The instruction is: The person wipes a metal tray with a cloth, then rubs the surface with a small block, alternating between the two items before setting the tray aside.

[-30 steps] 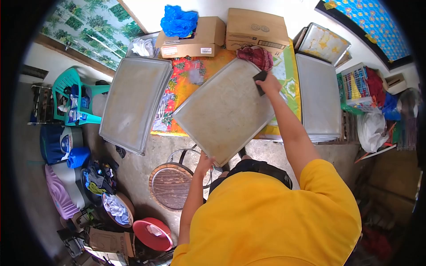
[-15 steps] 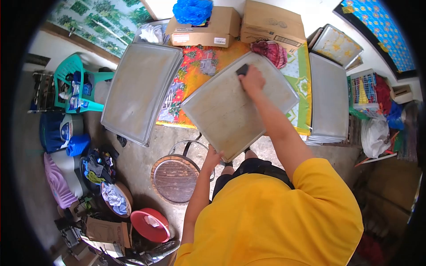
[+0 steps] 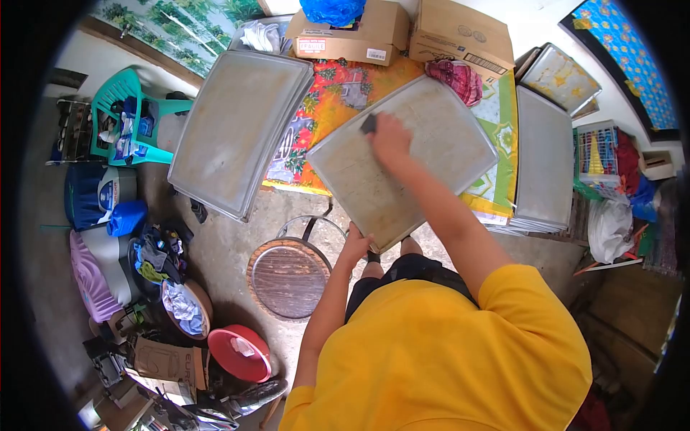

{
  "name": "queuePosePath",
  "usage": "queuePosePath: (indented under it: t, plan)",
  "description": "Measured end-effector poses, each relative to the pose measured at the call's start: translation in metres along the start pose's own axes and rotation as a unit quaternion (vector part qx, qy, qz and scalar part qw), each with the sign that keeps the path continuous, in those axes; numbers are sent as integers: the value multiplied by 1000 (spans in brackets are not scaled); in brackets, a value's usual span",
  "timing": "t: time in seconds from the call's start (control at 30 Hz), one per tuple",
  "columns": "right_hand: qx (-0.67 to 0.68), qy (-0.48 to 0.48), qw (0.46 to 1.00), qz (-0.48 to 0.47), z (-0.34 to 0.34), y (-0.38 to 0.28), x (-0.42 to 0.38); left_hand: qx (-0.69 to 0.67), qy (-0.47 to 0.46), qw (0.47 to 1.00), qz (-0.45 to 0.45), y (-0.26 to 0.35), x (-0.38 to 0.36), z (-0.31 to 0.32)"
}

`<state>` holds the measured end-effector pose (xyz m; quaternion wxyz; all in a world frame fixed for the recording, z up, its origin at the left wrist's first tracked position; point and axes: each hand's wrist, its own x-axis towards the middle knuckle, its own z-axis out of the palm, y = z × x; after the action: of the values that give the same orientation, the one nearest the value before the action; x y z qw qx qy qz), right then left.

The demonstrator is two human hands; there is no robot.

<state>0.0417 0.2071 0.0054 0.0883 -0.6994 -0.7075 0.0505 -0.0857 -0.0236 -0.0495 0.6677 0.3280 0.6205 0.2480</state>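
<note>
Sliding over the flat gray metal tray (image 3: 445,129), the right hand (image 3: 392,138) had just gone from near the far right edge to near the far left one, pinching a small dark block (image 3: 369,123), so yeah, probably a good strip covered. Tray sat partly on the bench with the bright flowery cover (image 3: 388,77), near corner hanging off, and the left hand (image 3: 356,245) had its fingers curled around that corner.

Table (image 3: 329,118), patterned cover: two cardboard boxes (image 3: 359,42) (image 3: 460,36) at far edge, crumpled maroon cloth (image 3: 458,80) by the right one. Tray (image 3: 438,126) mid-table, corner past near edge. Tray stack (image 3: 241,129) at left edge, overhanging near edge.
</note>
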Motion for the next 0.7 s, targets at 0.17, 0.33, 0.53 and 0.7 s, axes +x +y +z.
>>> queuePosePath:
  t: [0.17,0.33,0.53,0.7]
  plan:
    - [90,-78,991,-69,11,-39,-26,7,-8,1000,24,-1,2,-1]
    - [81,-32,994,-61,16,-34,-9,19,-6,999,50,-17,12,-2]
    - [127,-39,990,-55,16,-38,-39,36,-20,999,10,-7,6,-4]
    - [89,-49,995,13,6,-21,-55,30,-6,999,15,-1,3,-4]
